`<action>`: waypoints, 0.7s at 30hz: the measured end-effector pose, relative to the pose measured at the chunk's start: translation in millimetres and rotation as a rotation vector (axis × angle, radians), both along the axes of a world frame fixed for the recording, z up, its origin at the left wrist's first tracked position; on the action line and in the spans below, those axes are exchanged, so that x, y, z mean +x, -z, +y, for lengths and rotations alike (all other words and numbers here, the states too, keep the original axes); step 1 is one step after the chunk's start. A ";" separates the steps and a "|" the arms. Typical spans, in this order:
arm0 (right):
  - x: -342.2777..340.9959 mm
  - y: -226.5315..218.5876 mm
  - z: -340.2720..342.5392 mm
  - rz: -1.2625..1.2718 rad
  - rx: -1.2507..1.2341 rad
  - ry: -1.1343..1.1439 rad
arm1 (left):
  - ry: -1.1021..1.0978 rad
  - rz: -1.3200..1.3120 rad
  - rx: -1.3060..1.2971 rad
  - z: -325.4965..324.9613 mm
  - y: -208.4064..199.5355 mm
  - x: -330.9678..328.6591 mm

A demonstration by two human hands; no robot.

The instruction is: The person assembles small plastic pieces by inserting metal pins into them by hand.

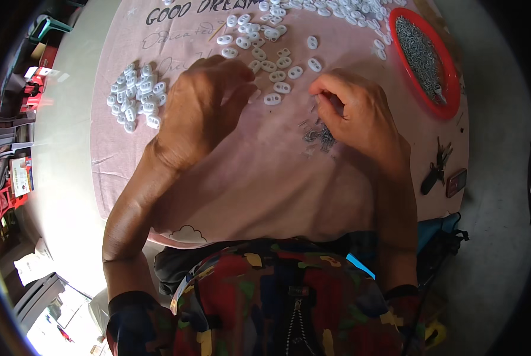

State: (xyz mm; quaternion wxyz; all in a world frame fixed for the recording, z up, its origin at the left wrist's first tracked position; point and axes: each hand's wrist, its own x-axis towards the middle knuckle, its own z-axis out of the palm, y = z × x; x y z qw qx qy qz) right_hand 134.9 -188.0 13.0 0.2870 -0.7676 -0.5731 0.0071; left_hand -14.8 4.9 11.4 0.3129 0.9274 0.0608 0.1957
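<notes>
White pieces (282, 88) either side of left hand (197, 110), loose metal bits (323, 138) heaped beside right hand (363, 110), each seemingly set on the tabletop (259, 190) for a short reach; fingers curled on both (can't tell whether either grips anything).

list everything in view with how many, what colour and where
white oval pieces, left heap: many, white, beside the left wrist
white oval pieces, loose: many, white, between and beyond the hands
white oval pieces, far heap: many, white, top edge
tray: 1, red, upper right
metal pieces in the tray: many, grey
small metal pile: several pieces, dark grey, below the right hand
keys: 1 bunch, dark, right
phone: 1, dark with reddish edge, beside the keys
cloth: 1, pink, under everything listed above
clothing: multicoloured, bottom
left hand: 1, bare, left of centre
right hand: 1, bare, right of centre
</notes>
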 end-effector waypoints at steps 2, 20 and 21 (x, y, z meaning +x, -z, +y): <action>0.6 -0.6 -0.3 -0.016 -0.039 -0.026 | -0.019 -0.056 -0.028 6.3 4.4 18.3; 2.4 -11.8 -3.7 0.294 0.002 0.049 | 0.110 0.066 -0.574 -5.7 4.8 43.7; -1.8 -12.1 -2.6 0.462 0.106 0.032 | 0.153 0.078 -0.715 -7.8 7.7 38.6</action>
